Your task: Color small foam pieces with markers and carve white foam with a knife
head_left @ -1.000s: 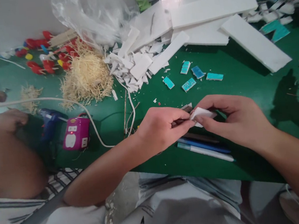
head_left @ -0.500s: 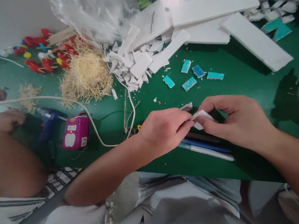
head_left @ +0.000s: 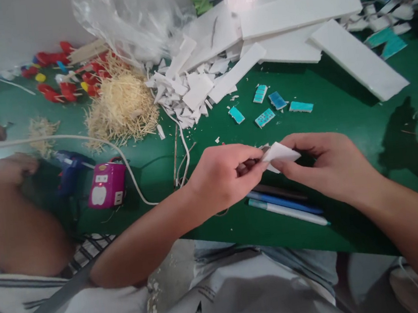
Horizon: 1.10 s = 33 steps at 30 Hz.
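Observation:
Between my two hands is a small white foam piece (head_left: pixel 282 152), its flat face turned upward. My left hand (head_left: pixel 229 172) pinches its left end between thumb and fingers. Thumb and bent forefinger of my right hand (head_left: pixel 325 164) hold its right side. Just behind the left fingertips a thin greyish strip shows in part; its kind is hard to tell. Below the hands lie a white marker (head_left: pixel 289 211) with a teal end, a blue marker (head_left: pixel 292 202) and a dark pen, side by side. Several small blue-coloured foam pieces (head_left: pixel 264 117) rest beyond the hands.
White foam boards (head_left: pixel 298 10) and a heap of foam scraps (head_left: pixel 194 91) fill the back. Leftward are a nest of thin wooden sticks (head_left: pixel 122 98), a purple power socket (head_left: pixel 106 184), a blue glue gun (head_left: pixel 69 168) and a white cable (head_left: pixel 131 169). Another person's arm (head_left: pixel 20 211) rests far left.
The white foam piece has been turned, so more of its flat face shows. My left hand has shifted slightly up, uncovering more of the markers.

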Each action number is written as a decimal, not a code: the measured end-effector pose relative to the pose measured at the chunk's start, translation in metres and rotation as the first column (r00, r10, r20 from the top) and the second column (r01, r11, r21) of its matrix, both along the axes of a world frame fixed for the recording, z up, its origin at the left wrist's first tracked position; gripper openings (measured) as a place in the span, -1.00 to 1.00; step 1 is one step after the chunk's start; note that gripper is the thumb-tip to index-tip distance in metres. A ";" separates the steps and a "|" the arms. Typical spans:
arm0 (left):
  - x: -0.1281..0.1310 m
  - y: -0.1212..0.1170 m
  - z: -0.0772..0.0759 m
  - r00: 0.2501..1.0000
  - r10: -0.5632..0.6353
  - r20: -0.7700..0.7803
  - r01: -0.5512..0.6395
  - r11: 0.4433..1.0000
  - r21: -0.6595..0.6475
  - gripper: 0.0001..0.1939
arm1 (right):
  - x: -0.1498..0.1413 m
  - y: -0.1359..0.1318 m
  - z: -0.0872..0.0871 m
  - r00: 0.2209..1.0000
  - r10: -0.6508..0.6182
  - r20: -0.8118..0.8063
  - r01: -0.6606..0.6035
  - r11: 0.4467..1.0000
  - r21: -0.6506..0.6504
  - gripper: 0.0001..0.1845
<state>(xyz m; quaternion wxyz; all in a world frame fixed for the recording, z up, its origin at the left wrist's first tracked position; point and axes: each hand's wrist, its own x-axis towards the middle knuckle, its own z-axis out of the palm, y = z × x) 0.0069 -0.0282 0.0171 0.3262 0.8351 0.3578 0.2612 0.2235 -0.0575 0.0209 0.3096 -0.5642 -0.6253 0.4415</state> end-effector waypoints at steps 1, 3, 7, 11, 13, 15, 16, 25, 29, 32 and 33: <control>0.000 0.000 0.000 1.000 0.003 0.012 -0.003 1.000 -0.028 -0.88 | 0.000 0.000 0.000 1.000 -0.004 0.006 0.004 1.000 0.005 -0.86; 0.000 0.000 0.000 1.000 0.013 0.024 -0.012 0.998 -0.056 -0.89 | 0.000 0.000 0.001 1.000 -0.007 0.006 0.007 1.000 0.011 -0.84; 0.000 0.001 0.000 1.000 -0.007 0.013 0.008 0.998 -0.057 -0.86 | -0.001 0.000 0.003 1.000 0.010 -0.029 -0.010 1.000 -0.017 -0.84; 0.000 0.001 0.000 0.999 -0.052 0.013 0.052 0.999 -0.013 -0.86 | -0.002 0.001 0.003 0.998 0.027 -0.056 -0.031 0.997 -0.064 -0.84; 0.000 0.000 0.000 0.998 -0.058 0.014 0.058 0.998 -0.017 -0.84 | -0.002 0.000 0.002 0.998 0.036 -0.058 -0.041 0.997 -0.072 -0.83; 0.000 0.000 0.001 0.998 -0.056 0.011 0.057 0.998 -0.042 -0.83 | -0.001 -0.001 0.001 0.997 0.040 -0.069 -0.045 0.996 -0.075 -0.82; 0.000 0.000 0.001 0.999 -0.051 0.014 0.052 0.997 -0.052 -0.83 | -0.001 -0.001 0.001 0.996 0.036 -0.078 -0.042 0.996 -0.077 -0.82; 0.004 -0.001 0.007 0.996 -0.002 0.095 0.026 0.968 -0.251 -0.86 | 0.001 0.001 0.001 0.984 0.008 -0.176 -0.039 0.984 -0.173 -0.76; 0.004 -0.001 0.012 0.993 0.038 0.113 0.007 0.928 -0.371 -0.87 | 0.000 0.001 0.003 0.972 0.001 -0.234 -0.061 0.967 -0.249 -0.73; 0.005 -0.001 0.013 0.991 0.047 0.127 0.008 0.914 -0.406 -0.87 | -0.001 0.001 0.006 0.965 0.003 -0.264 -0.081 0.955 -0.287 -0.71; 0.005 -0.001 0.013 0.991 0.046 0.126 0.010 0.912 -0.411 -0.86 | 0.000 0.001 0.006 0.967 0.009 -0.256 -0.083 0.956 -0.281 -0.70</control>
